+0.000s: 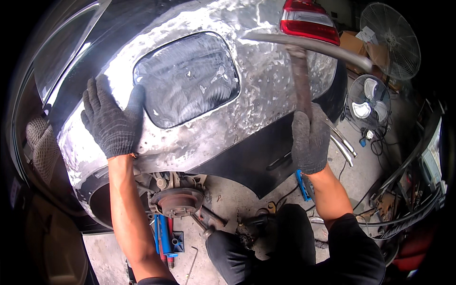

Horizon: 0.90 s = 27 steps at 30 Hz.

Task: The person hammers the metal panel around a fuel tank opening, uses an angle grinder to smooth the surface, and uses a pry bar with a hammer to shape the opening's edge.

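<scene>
A car's rear quarter panel, sanded to bare, scuffed metal, spreads before me. My left hand, in a dark knit glove, lies flat on it with fingers spread, left of the rounded fuel door. In my right hand, gloved alike, is the handle of a body hammer. Its long, curved metal head is raised in front of the panel below the red tail light, blurred by motion. Whether the head touches the metal I cannot tell.
Below the panel, the wheel is off and a rusty brake disc shows, beside a blue jack. A black bumper hangs at the panel's lower edge. Two fans and cables stand on the floor at right.
</scene>
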Tool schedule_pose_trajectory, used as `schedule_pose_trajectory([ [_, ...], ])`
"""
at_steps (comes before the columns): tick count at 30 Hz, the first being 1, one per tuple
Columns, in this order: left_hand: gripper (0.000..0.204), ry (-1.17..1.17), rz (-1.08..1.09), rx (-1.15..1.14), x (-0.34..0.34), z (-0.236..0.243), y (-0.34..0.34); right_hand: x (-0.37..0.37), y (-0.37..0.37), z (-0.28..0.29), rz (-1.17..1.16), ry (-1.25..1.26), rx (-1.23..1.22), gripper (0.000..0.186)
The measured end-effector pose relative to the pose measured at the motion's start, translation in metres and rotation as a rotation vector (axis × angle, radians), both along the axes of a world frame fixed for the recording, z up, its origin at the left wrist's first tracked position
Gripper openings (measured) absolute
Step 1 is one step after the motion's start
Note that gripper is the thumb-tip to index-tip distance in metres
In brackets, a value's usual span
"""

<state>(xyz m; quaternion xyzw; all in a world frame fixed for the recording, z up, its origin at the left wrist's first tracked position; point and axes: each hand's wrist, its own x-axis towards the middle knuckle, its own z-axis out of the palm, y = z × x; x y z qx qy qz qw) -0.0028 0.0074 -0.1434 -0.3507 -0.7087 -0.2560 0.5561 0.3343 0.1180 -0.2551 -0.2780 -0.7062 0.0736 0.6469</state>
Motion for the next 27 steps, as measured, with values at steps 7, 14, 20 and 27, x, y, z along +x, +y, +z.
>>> schedule_pose_trajectory([
  [7,0.083,0.037,0.017,0.004,0.001,0.002,-0.001,-0.008,0.017,-0.005,-0.142,-0.108,0.091,0.026],
  [14,0.082,0.035,-0.015,0.018,0.003,0.0,0.003,-0.001,0.02,-0.024,0.058,0.175,0.14,0.037],
  [20,0.082,0.045,-0.003,0.011,-0.002,-0.001,0.0,-0.004,0.018,-0.024,-0.051,0.078,0.081,0.028],
  [27,0.083,0.043,0.018,0.002,-0.002,0.0,0.001,-0.006,0.022,-0.014,-0.146,-0.138,0.146,0.03],
])
